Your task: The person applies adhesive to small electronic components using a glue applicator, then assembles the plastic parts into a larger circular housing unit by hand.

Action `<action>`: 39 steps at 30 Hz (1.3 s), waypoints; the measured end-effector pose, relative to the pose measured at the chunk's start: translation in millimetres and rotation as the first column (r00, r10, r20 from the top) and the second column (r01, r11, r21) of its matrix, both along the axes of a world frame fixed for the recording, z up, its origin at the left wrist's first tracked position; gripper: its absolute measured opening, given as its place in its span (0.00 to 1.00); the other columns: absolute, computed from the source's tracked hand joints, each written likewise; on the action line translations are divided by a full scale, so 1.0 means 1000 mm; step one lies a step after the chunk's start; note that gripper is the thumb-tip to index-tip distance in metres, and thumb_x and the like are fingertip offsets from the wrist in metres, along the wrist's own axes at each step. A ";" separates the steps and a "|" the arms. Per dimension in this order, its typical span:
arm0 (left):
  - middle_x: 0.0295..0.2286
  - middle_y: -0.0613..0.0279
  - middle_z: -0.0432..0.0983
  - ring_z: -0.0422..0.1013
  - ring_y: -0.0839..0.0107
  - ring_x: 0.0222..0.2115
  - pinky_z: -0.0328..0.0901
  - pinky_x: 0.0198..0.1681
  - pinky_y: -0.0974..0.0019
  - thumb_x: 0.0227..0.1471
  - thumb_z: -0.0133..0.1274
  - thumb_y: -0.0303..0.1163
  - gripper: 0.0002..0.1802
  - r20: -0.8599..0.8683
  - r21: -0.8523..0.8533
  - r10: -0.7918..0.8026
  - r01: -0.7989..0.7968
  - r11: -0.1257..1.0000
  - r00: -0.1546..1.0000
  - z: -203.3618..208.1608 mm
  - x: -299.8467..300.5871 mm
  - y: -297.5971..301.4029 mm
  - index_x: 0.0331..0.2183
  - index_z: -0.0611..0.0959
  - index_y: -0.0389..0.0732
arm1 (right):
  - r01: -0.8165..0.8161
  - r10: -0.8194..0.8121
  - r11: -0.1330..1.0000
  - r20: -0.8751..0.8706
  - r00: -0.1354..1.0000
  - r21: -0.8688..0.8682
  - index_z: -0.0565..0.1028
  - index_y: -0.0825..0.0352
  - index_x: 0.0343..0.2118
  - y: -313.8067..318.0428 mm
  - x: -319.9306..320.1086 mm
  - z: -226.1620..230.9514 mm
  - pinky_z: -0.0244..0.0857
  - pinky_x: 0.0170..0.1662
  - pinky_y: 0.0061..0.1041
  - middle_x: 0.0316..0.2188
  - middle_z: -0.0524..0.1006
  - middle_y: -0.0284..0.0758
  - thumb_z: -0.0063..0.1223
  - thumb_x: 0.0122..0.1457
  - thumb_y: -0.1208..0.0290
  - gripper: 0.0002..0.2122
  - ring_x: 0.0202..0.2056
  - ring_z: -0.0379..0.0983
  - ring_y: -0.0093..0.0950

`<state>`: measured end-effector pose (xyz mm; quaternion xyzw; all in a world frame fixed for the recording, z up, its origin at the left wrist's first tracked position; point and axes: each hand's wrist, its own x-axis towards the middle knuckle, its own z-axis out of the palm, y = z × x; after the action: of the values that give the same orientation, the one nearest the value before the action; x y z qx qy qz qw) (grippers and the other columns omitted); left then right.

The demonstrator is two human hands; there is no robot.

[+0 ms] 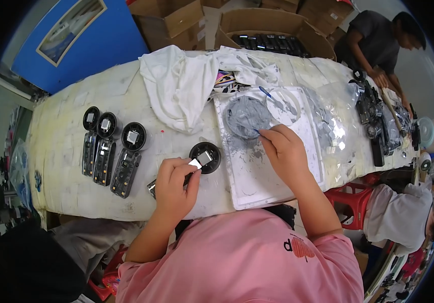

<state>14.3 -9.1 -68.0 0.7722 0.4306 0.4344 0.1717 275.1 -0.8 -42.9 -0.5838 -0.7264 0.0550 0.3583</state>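
My left hand (175,189) pinches a small silvery-white square piece (195,163) between thumb and fingers. It is held beside a round black housing (215,164) with a silver square at its centre; a dark strip-shaped part shows partly behind that hand. My right hand (285,154) is closed on a thin blue stick (256,131), whose tip is at the near right edge of a round tub of grey paste (242,112). The tub stands on a smeared white tray (252,194). To the left lie several similar black units (127,171), round heads with long circuit-board bodies.
A white cloth (176,86) lies behind. A round white lid (292,98) and a blue-handled tool (266,92) are on the tray. Clear plastic bags (335,118) and a heap of black parts (371,118) lie right, near another person (373,43). Cardboard boxes (272,22) stand beyond.
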 end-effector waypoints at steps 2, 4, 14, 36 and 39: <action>0.33 0.53 0.71 0.70 0.58 0.30 0.65 0.31 0.63 0.41 0.61 0.19 0.12 -0.006 0.005 -0.004 0.004 1.000 1.000 0.000 0.000 0.001 0.32 0.78 0.38 | -0.090 0.090 0.996 -0.009 0.996 -0.018 0.78 0.69 0.32 0.004 0.001 -0.005 0.67 0.31 0.33 0.26 0.74 0.39 0.58 0.50 0.78 0.06 0.27 0.72 0.39; 0.32 0.52 0.71 0.70 0.58 0.30 0.65 0.31 0.63 0.41 0.61 0.19 0.12 -0.012 0.009 -0.004 0.004 1.000 1.000 -0.001 0.000 0.001 0.32 0.78 0.38 | -0.119 0.115 0.990 -0.046 0.992 -0.078 0.78 0.69 0.32 0.000 0.002 -0.004 0.67 0.31 0.31 0.26 0.74 0.39 0.58 0.51 0.79 0.06 0.27 0.72 0.38; 0.33 0.52 0.71 0.70 0.57 0.31 0.66 0.32 0.62 0.41 0.60 0.19 0.13 -0.029 0.014 0.005 -0.004 1.000 1.000 0.000 0.002 0.000 0.32 0.77 0.37 | -0.012 -0.048 0.970 -0.240 0.970 -0.241 0.79 0.70 0.31 -0.001 0.012 0.009 0.64 0.30 0.29 0.24 0.75 0.39 0.57 0.54 0.75 0.05 0.26 0.71 0.35; 0.35 0.53 0.71 0.70 0.58 0.33 0.66 0.32 0.63 0.40 0.59 0.18 0.14 0.006 -0.102 -0.061 0.061 0.993 0.998 0.009 -0.001 0.003 0.34 0.77 0.38 | -0.027 -0.402 0.838 -0.650 0.645 -0.544 0.80 0.70 0.34 -0.006 0.018 0.002 0.59 0.25 0.14 0.22 0.76 0.27 0.58 0.57 0.71 0.08 0.22 0.65 0.13; 0.35 0.54 0.70 0.70 0.59 0.33 0.66 0.33 0.63 0.40 0.59 0.17 0.15 -0.045 -0.048 -0.089 0.087 0.995 0.995 0.010 -0.004 0.004 0.35 0.77 0.38 | -0.136 -0.343 0.845 -0.719 0.605 -0.517 0.80 0.70 0.34 -0.014 0.009 0.005 0.60 0.26 0.14 0.22 0.76 0.27 0.58 0.57 0.72 0.07 0.22 0.66 0.14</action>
<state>10.8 -5.0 -57.8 0.7964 0.4099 0.3980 0.1984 284.6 -14.3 -38.1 -0.6154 -0.4119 0.4795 0.4708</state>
